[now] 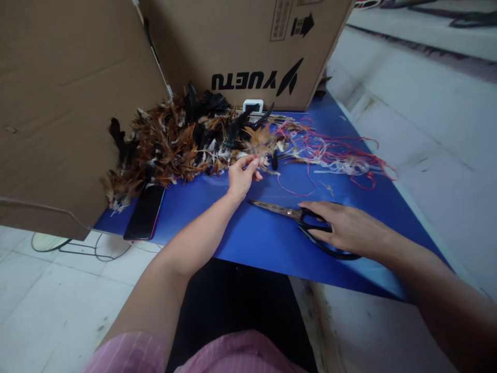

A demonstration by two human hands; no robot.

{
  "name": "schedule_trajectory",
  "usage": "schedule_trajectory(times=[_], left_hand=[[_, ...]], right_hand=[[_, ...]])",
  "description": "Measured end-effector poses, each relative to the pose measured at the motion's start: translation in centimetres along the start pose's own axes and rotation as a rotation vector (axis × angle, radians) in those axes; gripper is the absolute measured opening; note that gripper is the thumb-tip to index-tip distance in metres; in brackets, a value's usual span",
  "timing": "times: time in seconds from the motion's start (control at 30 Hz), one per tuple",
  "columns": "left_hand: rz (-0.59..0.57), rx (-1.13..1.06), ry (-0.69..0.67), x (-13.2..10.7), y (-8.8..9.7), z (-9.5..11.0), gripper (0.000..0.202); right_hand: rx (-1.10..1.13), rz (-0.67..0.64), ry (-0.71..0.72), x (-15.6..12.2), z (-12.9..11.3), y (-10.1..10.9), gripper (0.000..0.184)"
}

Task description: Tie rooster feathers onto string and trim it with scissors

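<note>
My left hand (242,176) reaches to the edge of a heap of brown, black and white feathers (182,140) and pinches a small tuft of them between its fingertips. My right hand (341,225) rests on the black handles of a pair of scissors (298,215) that lies flat on the blue board (252,238), blades pointing left. The fingers lie over the handle loops, closed loosely on them. A tangle of red and white strings (337,155) spreads to the right of the feathers.
A large cardboard box (240,46) stands behind the feathers, and a cardboard flap (66,109) rises at the left. A dark phone (145,212) lies at the board's left edge. Cables lie on the tiled floor (50,290) below.
</note>
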State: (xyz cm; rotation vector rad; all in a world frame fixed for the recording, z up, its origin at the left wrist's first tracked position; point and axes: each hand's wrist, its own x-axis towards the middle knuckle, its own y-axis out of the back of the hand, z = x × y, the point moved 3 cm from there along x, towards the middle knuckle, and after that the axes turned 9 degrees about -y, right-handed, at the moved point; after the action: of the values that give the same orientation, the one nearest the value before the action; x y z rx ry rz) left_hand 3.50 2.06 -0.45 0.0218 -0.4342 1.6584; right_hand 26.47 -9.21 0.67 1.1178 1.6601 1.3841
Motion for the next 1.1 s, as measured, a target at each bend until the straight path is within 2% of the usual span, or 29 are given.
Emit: schedule_trajectory(times=[0.1,0.2,0.37,0.47,0.53,0.7,0.97,1.1], left_hand=[[0.004,-0.027,0.003,0.1,0.1,0.1,0.012],[0.015,-0.041,0.027,0.2,0.3,0.1,0.017],[0.046,-0.069,0.103,0.3,0.8,0.2,0.017],[0.049,-0.102,0.135,0.3,1.2,0.3,0.014],[0.041,-0.111,0.145,0.5,1.4,0.4,0.015],[0.033,-0.092,0.137,0.7,1.8,0.5,0.018],[0.083,-0.033,0.090,0.1,2.5,1.7,0.023],[0.136,0.001,0.014,0.3,3.1,1.9,0.020]], right_hand=[[-0.054,-0.020,0.038,0.4,0.1,0.5,0.054],[-0.058,-0.014,0.059,1.2,-0.2,1.8,0.047],[0.133,0.162,0.041,4.0,-0.2,3.8,0.035],[0.304,0.336,-0.020,5.4,0.7,3.2,0.028],[0.335,0.408,-0.065,5.7,1.5,2.3,0.025],[0.267,0.388,-0.098,5.4,2.9,0.6,0.026],[0.191,0.420,-0.055,5.5,2.9,0.6,0.029],[0.118,0.452,-0.070,5.6,3.1,0.8,0.032]])
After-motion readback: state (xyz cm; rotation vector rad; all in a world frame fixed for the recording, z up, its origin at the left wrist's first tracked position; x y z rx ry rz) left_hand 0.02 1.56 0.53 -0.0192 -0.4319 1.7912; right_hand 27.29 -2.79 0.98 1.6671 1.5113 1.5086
